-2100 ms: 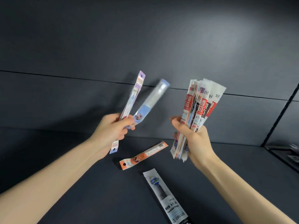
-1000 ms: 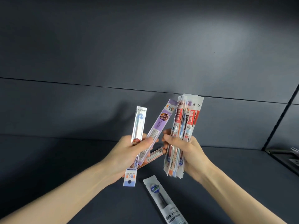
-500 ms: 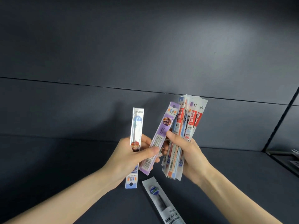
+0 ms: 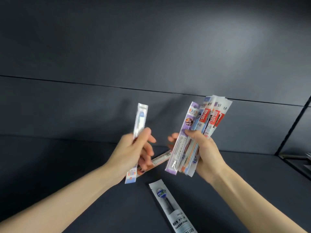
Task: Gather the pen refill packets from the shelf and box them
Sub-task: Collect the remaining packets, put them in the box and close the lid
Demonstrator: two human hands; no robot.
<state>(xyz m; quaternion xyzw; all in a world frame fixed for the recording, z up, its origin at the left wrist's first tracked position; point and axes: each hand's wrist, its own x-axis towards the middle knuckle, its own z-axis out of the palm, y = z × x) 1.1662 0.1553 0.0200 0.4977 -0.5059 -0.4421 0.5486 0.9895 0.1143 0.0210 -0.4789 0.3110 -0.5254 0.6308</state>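
The purple packet (image 4: 185,132) has passed into the bundle (image 4: 210,118) our right hand (image 4: 207,154) grips; our left hand (image 4: 128,155) clasps only the blue packet (image 4: 140,120); orange packet (image 4: 160,159) and white packet (image 4: 170,206) lie ungathered

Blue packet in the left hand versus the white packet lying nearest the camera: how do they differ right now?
The blue packet stands nearly upright, gripped in the left hand; the white packet lies flat on the shelf, untouched. The blue packet is pale blue with a clear upper part; the white packet is white with a round blue badge. Both are long, narrow sealed packets.
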